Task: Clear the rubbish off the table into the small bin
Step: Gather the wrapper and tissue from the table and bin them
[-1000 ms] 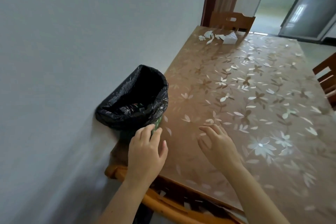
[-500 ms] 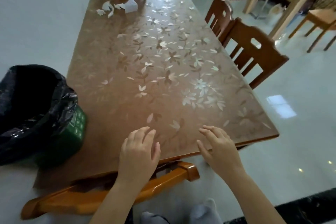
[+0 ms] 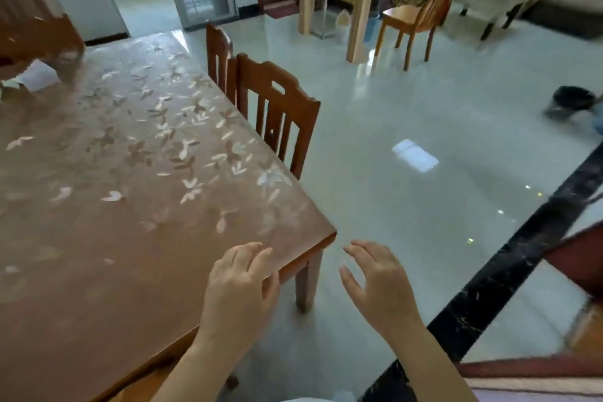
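Since the earlier frame your view swung right, dropping the small bin from sight, while your left hand (image 3: 239, 284) and right hand (image 3: 378, 284) hung empty, fingers spread, and the rubbish (image 3: 8, 83), blurred, lay far-left across the table (image 3: 98, 271), nearer your left.

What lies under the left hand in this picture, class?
The left hand hovers over the near corner of the table, fingers spread and empty. Whether it touches the flowered cover cannot be seen; the spot beneath its palm is hidden.
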The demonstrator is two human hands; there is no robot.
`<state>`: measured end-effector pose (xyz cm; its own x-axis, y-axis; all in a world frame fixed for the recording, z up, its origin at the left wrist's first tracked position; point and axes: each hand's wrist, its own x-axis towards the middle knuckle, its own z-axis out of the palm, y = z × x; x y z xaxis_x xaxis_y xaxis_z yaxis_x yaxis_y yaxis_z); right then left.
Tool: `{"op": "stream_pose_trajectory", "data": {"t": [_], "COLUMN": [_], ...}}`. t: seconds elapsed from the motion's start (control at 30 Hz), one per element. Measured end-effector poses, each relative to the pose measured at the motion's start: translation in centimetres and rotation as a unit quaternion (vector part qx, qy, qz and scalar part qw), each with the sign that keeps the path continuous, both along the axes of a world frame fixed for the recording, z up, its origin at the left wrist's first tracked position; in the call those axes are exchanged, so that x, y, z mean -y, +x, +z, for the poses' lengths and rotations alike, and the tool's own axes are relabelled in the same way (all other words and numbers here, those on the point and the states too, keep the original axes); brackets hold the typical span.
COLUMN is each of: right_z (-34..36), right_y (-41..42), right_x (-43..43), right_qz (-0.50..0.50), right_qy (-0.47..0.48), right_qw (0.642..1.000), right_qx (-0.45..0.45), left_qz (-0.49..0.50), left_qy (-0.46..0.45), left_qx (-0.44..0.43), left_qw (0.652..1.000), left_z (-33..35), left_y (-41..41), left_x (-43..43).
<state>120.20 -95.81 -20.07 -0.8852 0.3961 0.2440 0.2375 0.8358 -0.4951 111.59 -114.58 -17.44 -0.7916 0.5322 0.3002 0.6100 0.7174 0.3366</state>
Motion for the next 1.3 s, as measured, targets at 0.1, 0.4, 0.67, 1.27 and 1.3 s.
{"op": "stream_pose_trajectory", "data": {"t": [0.1,0.4,0.67,1.27,1.3], "right_z": [-0.5,-2.0,-1.9,0.1,0.1], "right_y": [2.3,3.0,-8.0,-36.6,-38.3], "right_x": [-5.9,-19.1,-33.8,-58.0,-59.5], "right_qz": [-0.067,-0.177,-0.157,0.001,0.012], "right_qy": [-0.003,0.012,0.049,0.057,0.057], "right_qw": [0.998,0.984,0.984,0.998,0.998], "right_qx": [0.009,0.006,0.066,-0.009,-0.011], "left_qz": [-0.059,-0.168,-0.111,0.048,0.056], "left_qy": [-0.003,-0.024,0.002,0.010,0.013], "left_qx": [0.003,-0.006,0.012,0.041,0.033], "left_qw": [0.998,0.985,0.994,0.998,0.998], "left_z": [0.0,-2.4,-3.6,-2.7,-2.6], "left_y": [0.1,-2.9,-14.7,-35.9,-37.5], "left_x": [-6.8,-22.8,-37.5,-56.2,-57.6]}}
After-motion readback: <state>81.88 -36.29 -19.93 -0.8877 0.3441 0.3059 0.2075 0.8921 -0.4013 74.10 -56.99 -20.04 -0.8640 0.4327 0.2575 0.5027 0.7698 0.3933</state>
